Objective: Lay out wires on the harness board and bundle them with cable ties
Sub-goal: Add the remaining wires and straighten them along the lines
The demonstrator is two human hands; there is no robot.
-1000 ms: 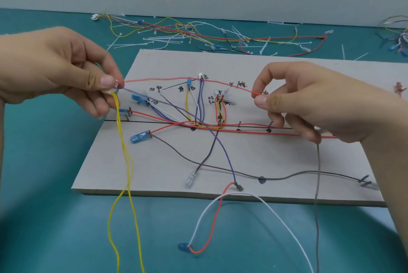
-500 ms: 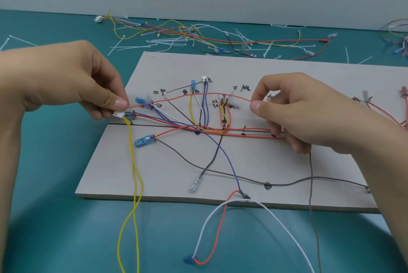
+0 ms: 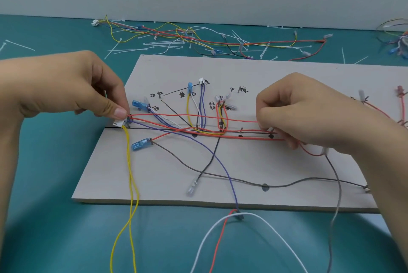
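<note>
A grey harness board (image 3: 167, 184) lies on the teal table, marked with black lines and handwritten labels. Red, purple, yellow, white and dark wires cross its middle. My left hand (image 3: 72, 87) pinches a small white connector (image 3: 119, 123) at the board's left edge, where two yellow wires (image 3: 130, 175) drop off toward me. My right hand (image 3: 309, 113) pinches the red wires (image 3: 198, 116) stretched from that connector, knuckles low over the board. Blue terminals (image 3: 141, 143) lie near the left edge.
Loose wires (image 3: 198, 36) and white cable ties (image 3: 132, 48) are scattered on the table behind the board. More wires (image 3: 399, 38) sit at the far right. A white and a red wire (image 3: 223, 230) loop off the board's front edge, beside a grey wire (image 3: 335, 206).
Both hands have come down toward the board. The red wire between them now lies low along the drawn line, and the white connector sits at the board's left edge.
</note>
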